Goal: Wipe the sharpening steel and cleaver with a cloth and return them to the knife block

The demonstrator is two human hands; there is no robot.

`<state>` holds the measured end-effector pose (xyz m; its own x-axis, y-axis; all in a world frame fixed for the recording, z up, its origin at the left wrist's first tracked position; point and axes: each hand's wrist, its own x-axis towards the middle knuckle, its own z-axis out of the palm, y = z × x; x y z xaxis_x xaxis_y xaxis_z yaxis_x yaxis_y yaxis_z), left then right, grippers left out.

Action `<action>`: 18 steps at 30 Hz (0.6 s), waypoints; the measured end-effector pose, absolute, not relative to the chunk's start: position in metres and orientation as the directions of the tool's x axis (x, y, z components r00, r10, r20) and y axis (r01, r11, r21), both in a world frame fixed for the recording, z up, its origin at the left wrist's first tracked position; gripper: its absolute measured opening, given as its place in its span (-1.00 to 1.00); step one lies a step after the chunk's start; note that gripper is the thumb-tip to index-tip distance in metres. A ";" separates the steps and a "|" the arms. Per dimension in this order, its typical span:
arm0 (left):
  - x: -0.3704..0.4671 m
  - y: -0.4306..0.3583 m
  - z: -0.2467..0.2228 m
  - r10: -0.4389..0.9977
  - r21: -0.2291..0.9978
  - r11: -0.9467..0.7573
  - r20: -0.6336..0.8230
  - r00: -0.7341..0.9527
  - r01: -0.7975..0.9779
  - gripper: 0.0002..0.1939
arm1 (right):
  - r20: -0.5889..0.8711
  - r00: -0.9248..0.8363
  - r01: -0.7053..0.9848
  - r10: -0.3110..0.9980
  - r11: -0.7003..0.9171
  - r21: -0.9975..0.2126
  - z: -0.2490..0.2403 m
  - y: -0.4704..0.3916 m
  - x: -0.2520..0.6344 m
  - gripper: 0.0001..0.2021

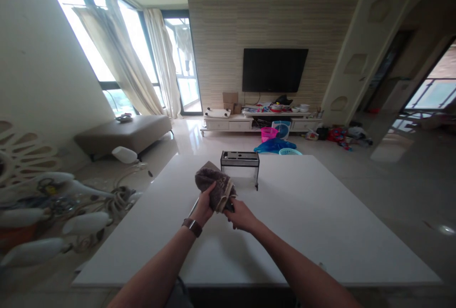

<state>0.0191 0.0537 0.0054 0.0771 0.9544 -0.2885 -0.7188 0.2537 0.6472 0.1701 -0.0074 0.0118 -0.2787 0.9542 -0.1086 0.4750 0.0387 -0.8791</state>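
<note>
A dark brown patterned towel (213, 185) with a pale edge is bunched in my left hand (204, 207), thumb on top. It wraps around a knife whose broad grey blade (209, 165) pokes out beyond the far side of the cloth. My right hand (242, 216) is closed around the dark knife handle (230, 205), close to the towel's near edge. Most of the blade is hidden by the cloth. Just past the towel, a slotted knife rack (240, 158) stands upright on the white table (302, 222). A thin metallic strip (194, 207) shows beside my left wrist, partly hidden.
White lamp shades and tubing (87, 223) crowd the floor at left. A grey bench (124, 134) stands by the window. Behind the table are a blue plastic bag (275, 145), a pink basket (269, 133) and a cluttered TV cabinet (233, 124).
</note>
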 end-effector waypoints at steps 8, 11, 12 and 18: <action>0.024 0.049 0.003 0.985 0.769 0.114 -0.170 -0.030 -0.629 -0.60 | 0.035 -0.318 0.573 0.948 0.221 -0.789 -0.013 -0.015 0.176 -0.75; 0.024 0.047 0.004 0.987 0.792 0.083 -0.149 -0.059 -0.604 -0.60 | 0.086 -0.361 0.634 0.929 0.312 -0.707 -0.012 -0.015 0.180 -0.75; 0.024 0.046 0.004 0.988 0.796 0.085 -0.146 -0.053 -0.599 -0.60 | 0.102 -0.368 0.655 0.924 0.335 -0.677 -0.012 -0.015 0.180 -0.74; 0.026 0.042 0.003 0.988 0.794 0.104 -0.153 -0.030 -0.599 -0.57 | 0.115 -0.347 0.686 0.931 0.336 -0.645 -0.009 -0.018 0.183 -0.68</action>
<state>0.0260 0.0417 0.0031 -0.0301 0.9878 -0.1525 -0.5987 0.1044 0.7941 0.1827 -0.0184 -0.0092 -0.3472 0.9307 0.1153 0.6864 0.3359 -0.6450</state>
